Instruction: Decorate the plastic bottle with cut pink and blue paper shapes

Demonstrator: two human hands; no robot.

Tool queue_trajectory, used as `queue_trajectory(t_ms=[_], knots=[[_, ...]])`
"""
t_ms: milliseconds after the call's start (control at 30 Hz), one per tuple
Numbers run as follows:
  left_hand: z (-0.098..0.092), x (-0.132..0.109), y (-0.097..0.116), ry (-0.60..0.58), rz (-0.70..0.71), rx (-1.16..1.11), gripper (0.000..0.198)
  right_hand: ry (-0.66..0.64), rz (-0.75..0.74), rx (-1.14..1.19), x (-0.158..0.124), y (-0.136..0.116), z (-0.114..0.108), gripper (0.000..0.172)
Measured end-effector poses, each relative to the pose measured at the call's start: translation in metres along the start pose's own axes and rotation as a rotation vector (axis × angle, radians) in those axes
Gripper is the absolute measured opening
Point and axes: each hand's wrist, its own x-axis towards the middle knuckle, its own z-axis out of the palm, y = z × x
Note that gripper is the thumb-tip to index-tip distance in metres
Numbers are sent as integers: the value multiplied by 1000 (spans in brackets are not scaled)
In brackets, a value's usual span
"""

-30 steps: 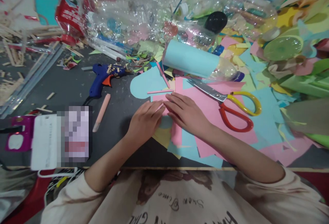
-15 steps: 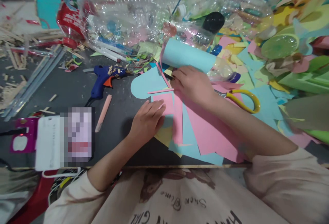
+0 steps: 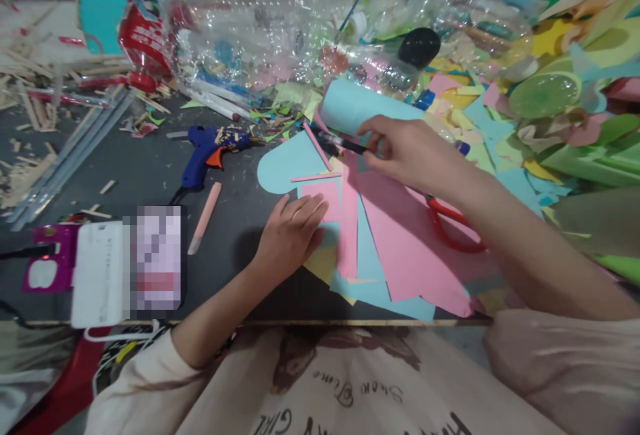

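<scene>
The left hand (image 3: pixel 290 230) lies loosely spread over pink paper (image 3: pixel 325 192), seemingly steadying it, while the right hand (image 3: pixel 405 145) pinches a dark pen (image 3: pixel 354 146).

There are two hands (image 3: pixel 294 228), one glue gun (image 3: pixel 199 155), one pair of scissors (image 3: pixel 442 233), one peach-coloured stick (image 3: pixel 206 216) and one dark pen-like stick (image 3: pixel 353 146). Two thin pink strips (image 3: pixel 315 177), one blue-wrapped bottle (image 3: pixel 367 105) and one red-labelled bottle (image 3: pixel 147 42) also show. Wood sticks (image 3: pixel 33 105) overlap beyond counting.

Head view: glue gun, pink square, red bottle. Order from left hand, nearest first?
1. Pink square, partly under the left hand.
2. Glue gun, ahead and left.
3. Red bottle, farther back left.
</scene>
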Motion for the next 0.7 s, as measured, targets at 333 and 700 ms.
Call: queue_trajectory(t_ms=[333,700], knots=[[2,-2,-1,24,30,39,36,-163,235,-205,-115,3,1,15],[1,-4,2,69,15,105,33,-308,451,303,-121,17,7,19]])
